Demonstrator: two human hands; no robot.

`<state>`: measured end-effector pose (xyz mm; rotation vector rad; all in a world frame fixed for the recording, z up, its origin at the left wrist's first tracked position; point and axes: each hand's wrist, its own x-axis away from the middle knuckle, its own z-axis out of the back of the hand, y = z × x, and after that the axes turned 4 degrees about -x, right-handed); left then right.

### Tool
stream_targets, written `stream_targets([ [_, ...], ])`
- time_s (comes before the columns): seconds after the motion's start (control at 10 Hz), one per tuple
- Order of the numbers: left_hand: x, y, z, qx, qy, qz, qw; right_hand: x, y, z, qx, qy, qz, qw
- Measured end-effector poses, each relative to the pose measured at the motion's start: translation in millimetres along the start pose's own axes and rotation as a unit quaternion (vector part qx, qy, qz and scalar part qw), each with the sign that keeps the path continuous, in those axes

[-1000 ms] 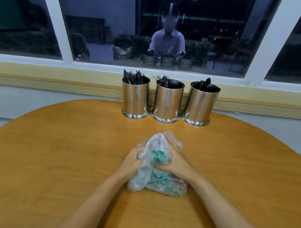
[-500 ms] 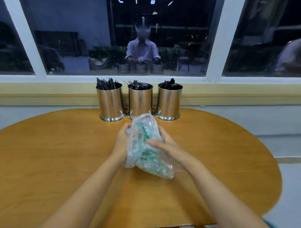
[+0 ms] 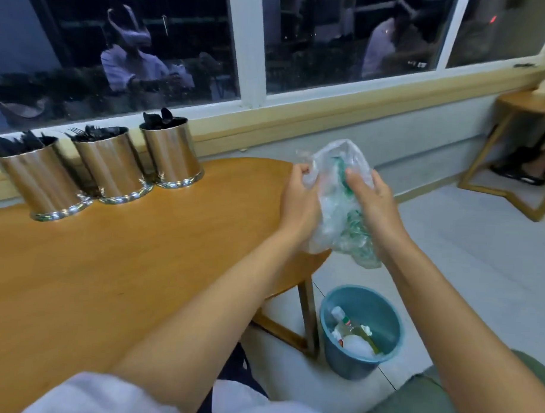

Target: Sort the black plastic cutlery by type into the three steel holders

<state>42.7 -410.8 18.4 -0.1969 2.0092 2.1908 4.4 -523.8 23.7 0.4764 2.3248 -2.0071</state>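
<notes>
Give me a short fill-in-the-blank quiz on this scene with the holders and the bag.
____ steel holders stand on the table.
The left hand and right hand grip a crumpled plastic bag printed in ____.
The blue bin stands on the ____.
Missing: three; green; floor.

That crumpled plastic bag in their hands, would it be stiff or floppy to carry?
Probably floppy: the plastic bag crumples and sags between the left hand and right hand. Likely light too: it looks thin and see-through.
</notes>
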Motion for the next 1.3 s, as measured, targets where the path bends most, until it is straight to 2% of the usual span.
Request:
stream_targets([
  [0.1, 23, -25, -71, -0.026, -0.069, 0.006, 0.997, 4, 28, 70, 0.016, 0.087, -0.024, 0.996],
  [0.2, 39, -78, -122, -0.079, -0.123, 0.037, 0.989, 11, 81, 126, 0.044, 0.136, -0.071, 0.987],
  [0.3, 39, -151, -152, -0.133, -0.138, 0.117, 0.975, 23, 145, 159, 0.023, 0.117, -0.127, 0.985],
  [0.4, 34, -221, -165, -0.115, -0.144, 0.244, 0.952, 26, 203, 176, 0.013, 0.053, -0.206, 0.977],
  [0.5, 24, -274, -177, -0.024, -0.123, 0.41, 0.904, 10, 264, 193, 0.063, 0.031, -0.254, 0.965],
  [0.6, 9, -326, -184, -0.01, -0.105, 0.48, 0.871, -9, 322, 208, 0.131, 0.03, -0.266, 0.955],
  [0.7, 1, -366, -188, -0.146, -0.138, 0.421, 0.884, -23, 380, 218, 0.307, 0.011, -0.235, 0.922],
  [0.8, -2, -397, -195, -0.229, -0.194, 0.4, 0.866, -24, 422, 217, 0.447, -0.067, -0.264, 0.852],
  [0.9, -9, -426, -201, -0.25, -0.271, 0.437, 0.82, -16, 458, 222, 0.444, -0.141, -0.379, 0.8],
  [1.0, -20, -437, -201, -0.297, -0.349, 0.442, 0.771, -22, 475, 232, 0.446, -0.184, -0.455, 0.748],
  [1.1, -33, -442, -203, -0.32, -0.375, 0.457, 0.74, -39, 464, 228, 0.482, -0.228, -0.457, 0.712],
  [1.2, -43, -433, -201, -0.347, -0.391, 0.446, 0.726, -59, 424, 224, 0.559, -0.277, -0.402, 0.67],
  [1.3, -46, -425, -199, -0.377, -0.387, 0.431, 0.723, -68, 392, 223, 0.63, -0.228, -0.302, 0.678],
])
